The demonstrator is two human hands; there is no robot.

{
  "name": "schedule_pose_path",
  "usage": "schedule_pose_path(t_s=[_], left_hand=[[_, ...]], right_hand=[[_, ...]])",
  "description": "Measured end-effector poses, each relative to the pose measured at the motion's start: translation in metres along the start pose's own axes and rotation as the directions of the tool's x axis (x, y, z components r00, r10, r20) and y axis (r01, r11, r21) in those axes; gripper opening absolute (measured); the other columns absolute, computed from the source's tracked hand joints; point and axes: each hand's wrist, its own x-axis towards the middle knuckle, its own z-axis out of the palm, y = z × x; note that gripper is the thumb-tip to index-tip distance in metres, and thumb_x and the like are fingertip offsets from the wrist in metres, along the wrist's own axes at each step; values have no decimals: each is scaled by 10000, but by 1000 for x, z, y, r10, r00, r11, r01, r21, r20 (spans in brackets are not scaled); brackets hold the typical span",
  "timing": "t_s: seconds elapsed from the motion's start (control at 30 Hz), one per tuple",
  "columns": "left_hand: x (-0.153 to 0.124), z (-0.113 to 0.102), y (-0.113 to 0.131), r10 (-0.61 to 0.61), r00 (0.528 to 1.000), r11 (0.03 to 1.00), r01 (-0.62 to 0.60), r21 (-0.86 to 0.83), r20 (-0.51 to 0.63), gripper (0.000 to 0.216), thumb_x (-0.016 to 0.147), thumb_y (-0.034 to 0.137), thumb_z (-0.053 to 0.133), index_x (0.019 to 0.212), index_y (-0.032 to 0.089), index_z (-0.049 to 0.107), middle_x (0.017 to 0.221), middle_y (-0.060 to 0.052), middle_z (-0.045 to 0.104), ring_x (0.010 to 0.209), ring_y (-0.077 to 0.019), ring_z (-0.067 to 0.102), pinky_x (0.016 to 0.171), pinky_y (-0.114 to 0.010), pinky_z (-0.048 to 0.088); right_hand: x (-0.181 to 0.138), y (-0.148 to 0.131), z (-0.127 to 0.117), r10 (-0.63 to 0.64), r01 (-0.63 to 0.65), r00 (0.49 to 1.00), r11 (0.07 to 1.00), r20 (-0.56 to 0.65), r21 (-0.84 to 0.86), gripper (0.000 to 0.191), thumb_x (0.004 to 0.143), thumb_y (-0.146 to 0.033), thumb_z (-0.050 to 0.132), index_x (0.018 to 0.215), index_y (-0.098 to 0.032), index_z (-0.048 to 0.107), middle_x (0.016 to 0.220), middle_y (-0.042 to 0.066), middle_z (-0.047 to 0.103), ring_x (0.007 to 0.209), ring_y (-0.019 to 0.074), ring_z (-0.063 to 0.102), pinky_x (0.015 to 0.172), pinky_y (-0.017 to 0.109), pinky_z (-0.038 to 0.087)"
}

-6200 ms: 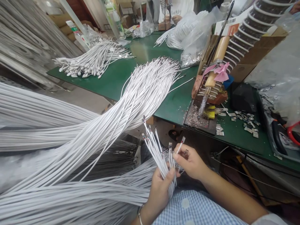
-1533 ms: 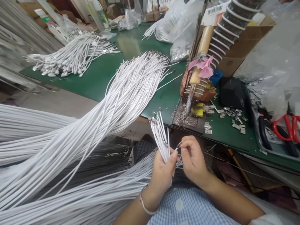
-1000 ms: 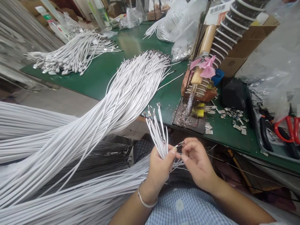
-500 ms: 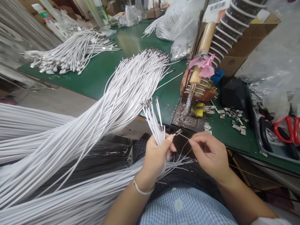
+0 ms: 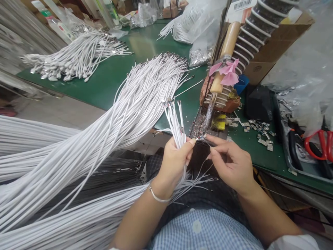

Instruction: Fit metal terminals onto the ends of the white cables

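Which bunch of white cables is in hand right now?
The small upright bunch in the left hand, with the right hand pinching one cable tip. The big sheaf and the far pile lie on the green table.

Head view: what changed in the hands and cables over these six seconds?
Both hands rose towards the iron tip. The left hand keeps gripping the cables; the right hand let go of a connector end and now pinches a thin strand beside the left thumb. Iron, table piles and scissors stayed put.
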Motion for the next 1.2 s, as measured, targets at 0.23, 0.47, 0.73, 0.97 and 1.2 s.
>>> schedule_pose_path(t_s=[0.23, 0.47, 0.73, 0.97, 1.2], left_hand=[[2, 7, 6, 13, 1000, 1000, -13, -20, -7, 164, 715, 226, 645, 663, 168, 501, 383, 100, 410, 302, -25, 301, 332, -147, 246], [4, 7, 7, 25, 1000, 999, -25, -22, -9, 168, 711, 224, 647, 662, 172, 494, 381, 106, 404, 301, -25, 301, 336, -147, 255], [4, 7, 8, 25, 1000, 999, -25, -29, -8, 157, 724, 213, 631, 663, 171, 493, 380, 103, 407, 299, -24, 303, 333, -142, 252], [4, 7, 7, 23, 1000, 1000, -23, -7, -17, 156, 712, 208, 637, 660, 170, 495, 381, 97, 421, 299, -27, 314, 328, -138, 261], [0, 0, -2, 11, 999, 1000, -10, 21, -44, 153, 723, 203, 633, 662, 167, 497, 388, 97, 423, 305, -31, 326, 335, -140, 278]], right_hand=[[3, 1, -1, 29, -29, 999, 999, -24, 20, 110, 761, -110, 577, 717, -209, 564, 1079, 76, 669, 926, 241, 655, 738, 356, 545], [5, 0, 0, 8, -7, 999, 999, -31, 37, 122, 757, -93, 577, 724, -210, 577, 1055, 71, 672, 999, 240, 624, 806, 357, 514], [6, 1, 2, 7, -5, 999, 998, -34, 57, 136, 745, -78, 578, 718, -211, 583, 1038, 74, 670, 1004, 245, 617, 831, 381, 500], [5, 0, 0, -31, 31, 999, 1000, -11, 4, 131, 748, -81, 571, 732, -211, 567, 1071, 76, 664, 1001, 234, 621, 796, 353, 514], [4, -4, -1, -102, 103, 995, 991, 15, -82, 114, 759, -99, 550, 721, -206, 555, 1046, 69, 684, 905, 207, 662, 715, 303, 537]])
